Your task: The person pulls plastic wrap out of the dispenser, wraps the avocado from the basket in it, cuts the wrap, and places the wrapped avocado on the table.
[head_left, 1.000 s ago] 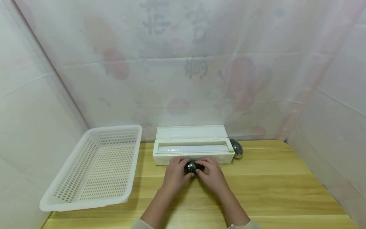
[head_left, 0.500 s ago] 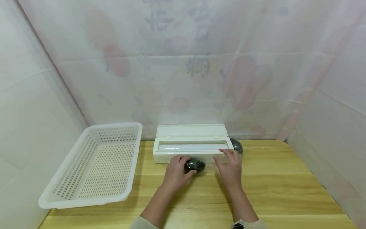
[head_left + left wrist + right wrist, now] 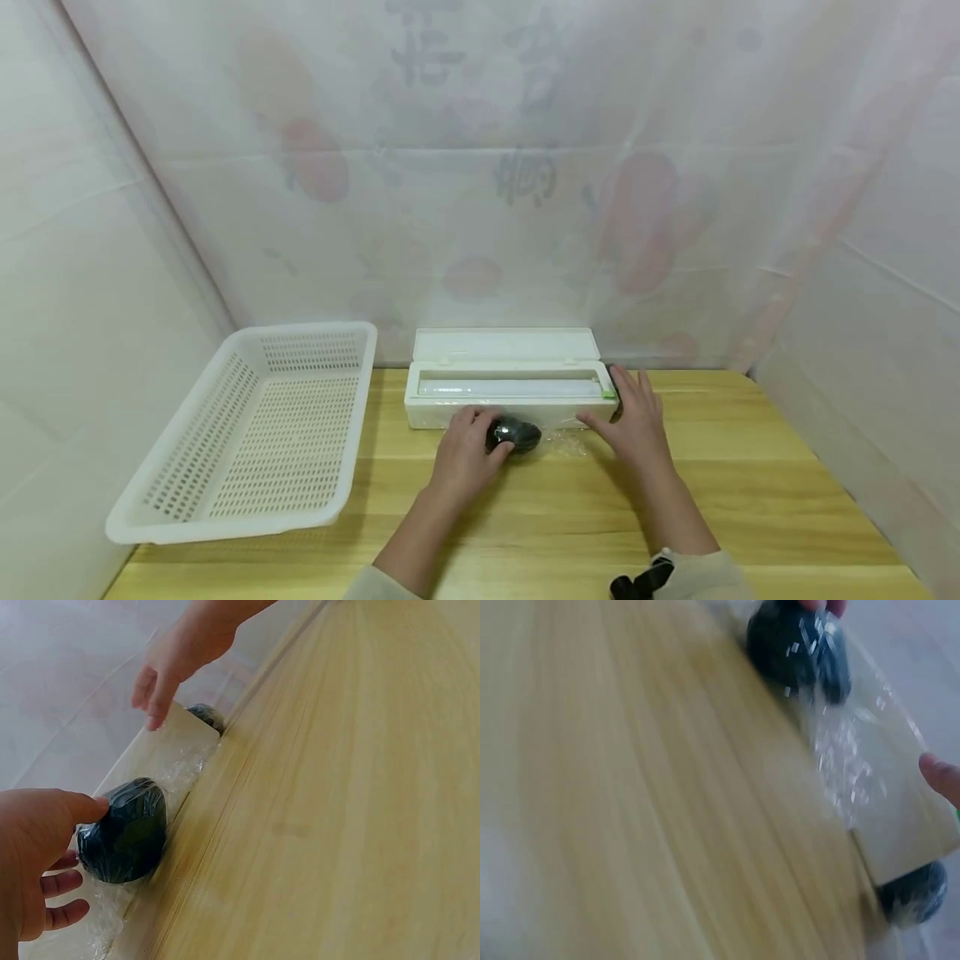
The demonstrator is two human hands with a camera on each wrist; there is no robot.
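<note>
Head view. Left hand (image 3: 468, 450) resting against a dark oval object wrapped in film (image 3: 513, 435), fingers curled round its left side, thumb on top. Object lying on the wooden table (image 3: 750, 500), just in front of the white cling-film dispenser box (image 3: 510, 392), lid standing open at the back. Loose clear film (image 3: 562, 440) trailing from the object toward the right. Right hand (image 3: 636, 421) flat at the dispenser's right end, fingers straight and spread, holding nothing; index fingertip at the box's front corner. Second dark wrapped object (image 3: 617, 377) mostly hidden behind that hand. White perforated basket (image 3: 247, 433) on the table's left, well apart from the hands.

Left wrist view. Dark wrapped object (image 3: 124, 829) set against the dispenser's front wall (image 3: 161, 754). Left hand (image 3: 34, 862) with thumb on the object's top and fingers curled beside it. Right hand (image 3: 176, 660) further along, fingers pointing down onto the box end, slightly apart. Second dark object (image 3: 208, 716) just past the box's end.

Right wrist view, blurred. Wrapped object (image 3: 799, 649) at the top, crinkled film (image 3: 847, 757) spread over the box front. One fingertip of the right hand (image 3: 941, 776) at the right edge; spread of fingers not discernible here. Second dark object (image 3: 915, 892) at the box's end.
</note>
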